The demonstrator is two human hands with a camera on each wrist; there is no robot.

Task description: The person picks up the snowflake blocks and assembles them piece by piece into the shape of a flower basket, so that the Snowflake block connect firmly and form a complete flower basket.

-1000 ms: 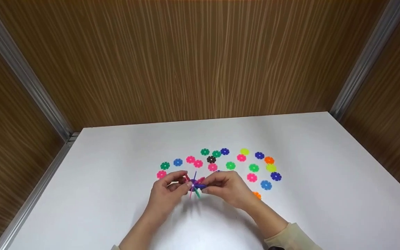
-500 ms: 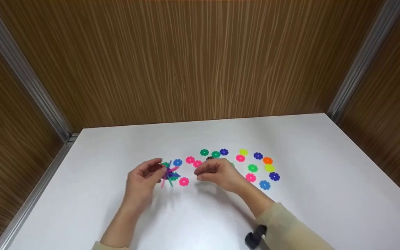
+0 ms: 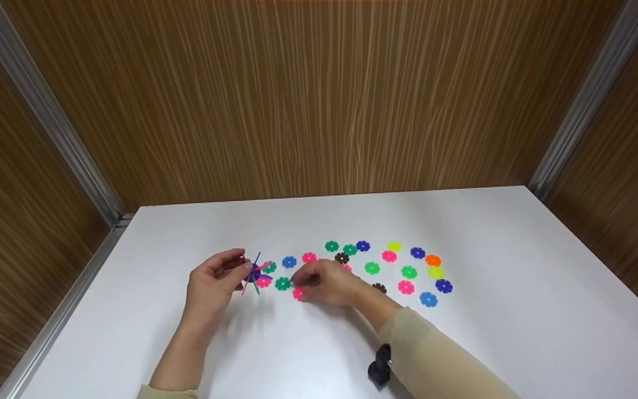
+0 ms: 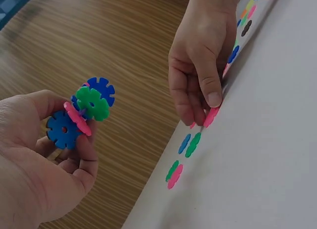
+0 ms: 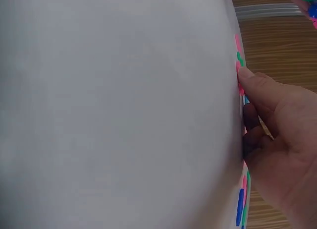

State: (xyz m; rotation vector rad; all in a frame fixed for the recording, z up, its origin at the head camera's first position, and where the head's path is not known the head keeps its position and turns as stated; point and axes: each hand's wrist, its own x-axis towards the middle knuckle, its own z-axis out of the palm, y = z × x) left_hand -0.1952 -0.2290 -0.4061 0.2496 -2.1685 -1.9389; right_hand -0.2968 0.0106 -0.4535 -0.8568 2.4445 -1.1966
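Plastic snowflake discs with notched edges lie flat on a white table. Raised at the left of them, my left hand [image 3: 214, 285] pinches a joined cluster of discs [image 3: 252, 272] between thumb and fingers. Blue, green and pink discs [image 4: 77, 119] of that cluster stick out at various angles in the left wrist view. My right hand [image 3: 330, 284] is down at the table, fingers bent. Its thumb touches a pink disc [image 3: 298, 294], which still lies flat, and a gap shows between thumb and fingers in the right wrist view. A green disc [image 3: 283, 284] lies beside the fingertips.
Several more loose discs, among them a blue one [image 3: 428, 300] and an orange one [image 3: 433, 260], spread rightward over the table [image 3: 186, 227]. Wood-patterned panels [image 3: 319, 100] enclose the back and sides. A black device [image 3: 380, 367] hangs by the right sleeve.
My right hand has come off the cluster and moved left and down to the pink disc. The left hand has carried the cluster leftward.
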